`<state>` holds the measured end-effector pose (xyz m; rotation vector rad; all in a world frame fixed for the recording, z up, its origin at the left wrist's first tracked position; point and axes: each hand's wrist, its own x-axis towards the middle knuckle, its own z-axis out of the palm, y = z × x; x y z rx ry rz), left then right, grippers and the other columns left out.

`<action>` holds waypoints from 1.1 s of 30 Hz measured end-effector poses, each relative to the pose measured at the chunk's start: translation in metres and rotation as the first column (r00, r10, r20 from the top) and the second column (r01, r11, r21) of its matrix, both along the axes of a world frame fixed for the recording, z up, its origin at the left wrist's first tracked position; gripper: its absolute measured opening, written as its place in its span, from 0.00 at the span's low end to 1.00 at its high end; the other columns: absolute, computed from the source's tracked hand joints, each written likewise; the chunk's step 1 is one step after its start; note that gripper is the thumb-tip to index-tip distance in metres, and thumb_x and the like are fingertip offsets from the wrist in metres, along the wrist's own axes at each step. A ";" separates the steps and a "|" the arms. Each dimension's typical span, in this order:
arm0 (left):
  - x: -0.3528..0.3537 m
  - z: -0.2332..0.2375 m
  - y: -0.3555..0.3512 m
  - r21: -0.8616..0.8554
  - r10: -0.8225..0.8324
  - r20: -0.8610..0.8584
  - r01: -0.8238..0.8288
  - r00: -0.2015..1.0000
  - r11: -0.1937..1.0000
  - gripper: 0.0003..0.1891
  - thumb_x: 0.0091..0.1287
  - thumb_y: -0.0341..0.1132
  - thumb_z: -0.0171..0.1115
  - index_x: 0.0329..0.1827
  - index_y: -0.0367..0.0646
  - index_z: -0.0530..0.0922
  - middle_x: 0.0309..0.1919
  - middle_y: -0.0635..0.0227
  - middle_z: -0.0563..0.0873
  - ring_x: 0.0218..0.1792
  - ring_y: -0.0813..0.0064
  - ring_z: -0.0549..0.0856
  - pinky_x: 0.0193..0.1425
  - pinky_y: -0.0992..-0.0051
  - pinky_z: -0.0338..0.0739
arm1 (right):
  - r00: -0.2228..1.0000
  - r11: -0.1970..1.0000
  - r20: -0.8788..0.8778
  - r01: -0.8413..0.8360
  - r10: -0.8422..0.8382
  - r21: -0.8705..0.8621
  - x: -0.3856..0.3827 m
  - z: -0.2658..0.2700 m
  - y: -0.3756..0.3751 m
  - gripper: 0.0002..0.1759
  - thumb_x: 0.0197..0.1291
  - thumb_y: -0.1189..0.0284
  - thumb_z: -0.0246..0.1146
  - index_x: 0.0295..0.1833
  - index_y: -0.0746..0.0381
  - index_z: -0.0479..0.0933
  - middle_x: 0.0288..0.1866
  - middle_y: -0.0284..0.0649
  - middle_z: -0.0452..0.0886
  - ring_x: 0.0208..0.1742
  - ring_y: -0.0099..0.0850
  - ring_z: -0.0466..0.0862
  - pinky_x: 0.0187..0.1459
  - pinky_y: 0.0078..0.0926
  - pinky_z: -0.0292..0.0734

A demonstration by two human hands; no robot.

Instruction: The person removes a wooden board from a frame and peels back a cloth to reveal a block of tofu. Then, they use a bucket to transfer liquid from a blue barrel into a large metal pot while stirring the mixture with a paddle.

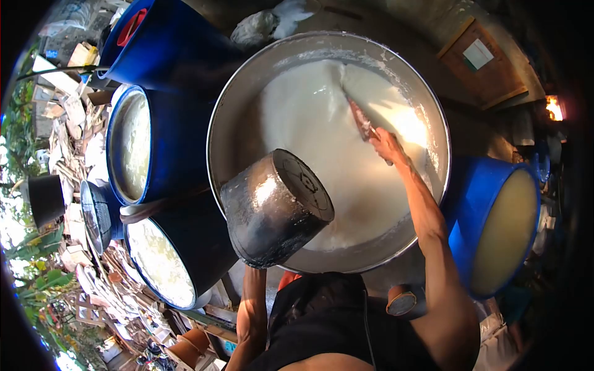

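Observation:
A wide metal vat [230,114] holds white liquid [309,123]. My right hand [387,146] is closed round the handle of a long paddle [360,117], whose far end dips into the liquid. Over the vat's near left rim, a dented metal pot [266,207] is tilted, its base turned up and to the right. My left forearm [252,303] reaches up beneath the pot; the pot hides my left hand and its grip.
Blue barrels with pale contents stand at the left [162,145] and right [467,216]. Another blue barrel [179,37] is at the upper left. A wooden board [489,71] lies at the upper right. Scrap wood [68,148] is piled at far left; a small fire [554,108] glows far right.

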<state>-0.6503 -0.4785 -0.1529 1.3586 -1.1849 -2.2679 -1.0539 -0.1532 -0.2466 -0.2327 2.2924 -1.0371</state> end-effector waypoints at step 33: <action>0.035 0.219 -0.074 -0.704 -0.052 0.431 0.372 0.901 0.605 0.20 0.70 0.37 0.61 0.60 0.32 0.75 0.36 0.72 0.82 0.32 0.80 0.77 0.36 0.78 0.73 | 0.966 0.967 -0.087 0.233 -0.241 -0.099 0.014 0.070 0.052 0.12 0.67 0.66 0.62 0.42 0.64 0.73 0.21 0.40 0.78 0.18 0.31 0.77 0.20 0.33 0.72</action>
